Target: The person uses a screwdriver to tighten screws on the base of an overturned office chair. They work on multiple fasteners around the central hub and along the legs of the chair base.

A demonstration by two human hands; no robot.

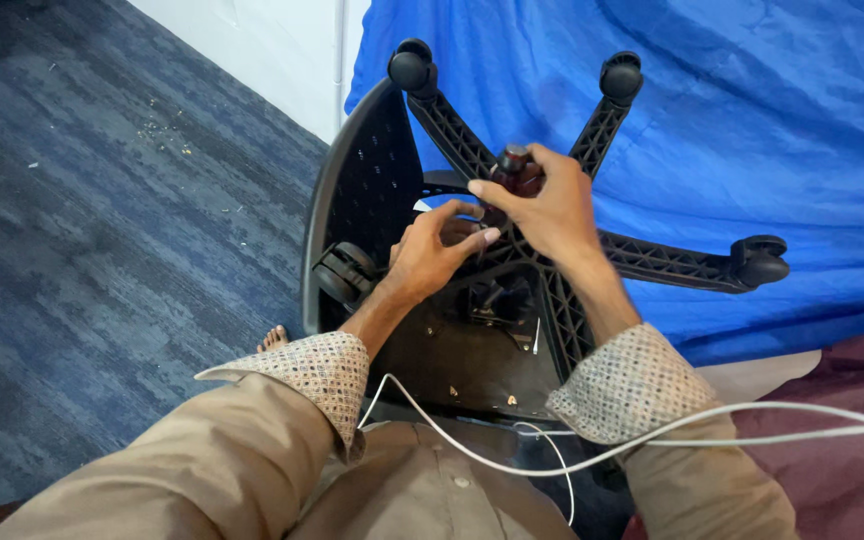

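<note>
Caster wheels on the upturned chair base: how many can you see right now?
4. One caster at top left, one at top right, one far right, one lower left beside the left hand. A fifth arm points toward the person; any wheel there is hidden.

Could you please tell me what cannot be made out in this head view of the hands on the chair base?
- Hub of the chair base: covered by the right hand and left hand.
- Gas cylinder: only its tip shows above the right hand.
- Seat: mostly behind the base and arms.
- White cable: cut off by the right edge.
</note>
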